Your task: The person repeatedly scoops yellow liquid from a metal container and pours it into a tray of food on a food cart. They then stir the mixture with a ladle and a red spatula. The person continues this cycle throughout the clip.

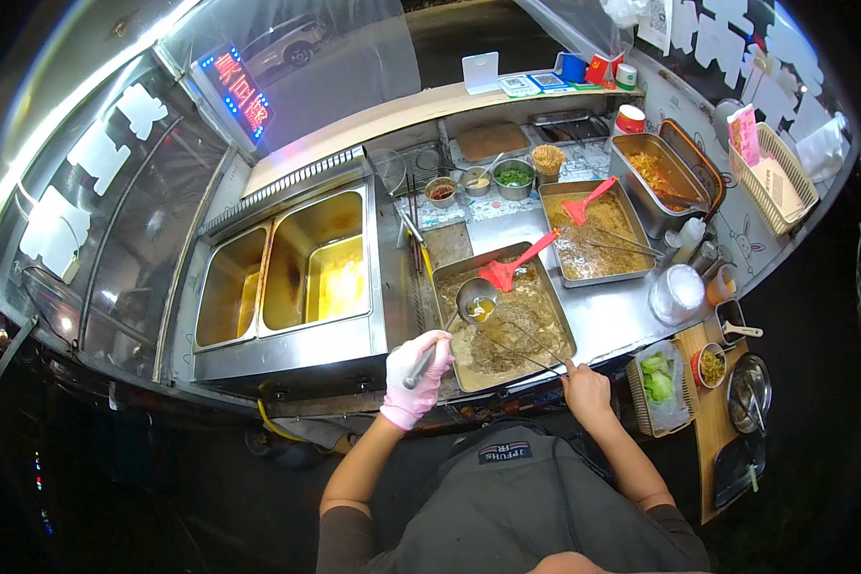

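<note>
My left hand point(417, 373), in a pink and white glove, grips the handle of a steel ladle point(477, 301). Its bowl, with some yellowish liquid inside, is over the near steel tray point(466, 377) of brown, saucy food. Bare, my right hand point(587, 391) holds a pair of thin metal chopsticks or tongs point(538, 364), which I cannot tell apart; the tips reach into that food. A red spatula point(502, 274) leans across the tray's far side. Behind it to the right, a second steel tray point(613, 279) of brown sauce holds another red spatula point(580, 209) and metal tongs.
A two-basin fryer point(294, 331) with yellow oil stands left. Beyond the trays are small bowls of chopped greens point(514, 174) and red seasoning point(442, 191), and a cup of sticks point(547, 159). At right are a deep steel container point(660, 208), plastic lids point(677, 294) and a lettuce basket point(656, 380).
</note>
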Tool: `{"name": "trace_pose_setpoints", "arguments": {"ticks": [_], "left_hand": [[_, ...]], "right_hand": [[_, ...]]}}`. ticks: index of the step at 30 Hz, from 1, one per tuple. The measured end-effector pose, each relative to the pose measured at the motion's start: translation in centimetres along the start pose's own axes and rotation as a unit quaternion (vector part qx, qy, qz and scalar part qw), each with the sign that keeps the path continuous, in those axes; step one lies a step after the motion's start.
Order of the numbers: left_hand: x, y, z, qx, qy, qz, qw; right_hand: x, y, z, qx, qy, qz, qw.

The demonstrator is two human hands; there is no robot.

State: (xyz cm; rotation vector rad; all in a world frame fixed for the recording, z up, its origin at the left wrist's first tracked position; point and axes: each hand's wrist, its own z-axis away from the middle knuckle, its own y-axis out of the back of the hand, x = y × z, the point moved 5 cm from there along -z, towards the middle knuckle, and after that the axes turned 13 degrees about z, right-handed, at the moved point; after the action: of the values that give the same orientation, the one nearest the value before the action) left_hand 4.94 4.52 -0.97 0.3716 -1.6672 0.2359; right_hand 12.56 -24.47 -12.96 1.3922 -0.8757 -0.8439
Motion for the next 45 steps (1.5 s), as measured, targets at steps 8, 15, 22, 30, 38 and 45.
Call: {"name": "trace_pose_setpoints", "arguments": {"ticks": [8,15,22,30,38,45], "left_hand": [[2.2,-3.1,2.0,-0.088,-0.252,-0.231,0.935],[-1.0,-4.3,4.2,-0.092,-0.311,-0.348,0.880],[-5.1,-2.8,6.5,-0.039,-0.206,-0.258,0.943],[-3.3,-2.8,6.7,-0.015,-0.306,-0.243,0.920],[-3.1,-3.4,6.0,-0.085,-0.309,-0.213,0.923],[-2.5,-2.6,6.1,-0.095,-0.341,-0.220,0.909]], "right_hand": [[-2.1,-2.3,-3.7,0.018,0.019,0.014,1.000],[-2.4,-3.5,-2.8,0.029,0.090,0.029,0.995],[1.6,-0.8,-2.3,-0.023,-0.008,0.097,0.995],[-4.1,-0.8,-1.6,0.006,0.049,0.057,0.997],[-1.2,-2.3,-0.9,-0.022,0.004,0.063,0.998],[1.7,0.2,1.2,-0.084,-0.096,0.170,0.977]]}}
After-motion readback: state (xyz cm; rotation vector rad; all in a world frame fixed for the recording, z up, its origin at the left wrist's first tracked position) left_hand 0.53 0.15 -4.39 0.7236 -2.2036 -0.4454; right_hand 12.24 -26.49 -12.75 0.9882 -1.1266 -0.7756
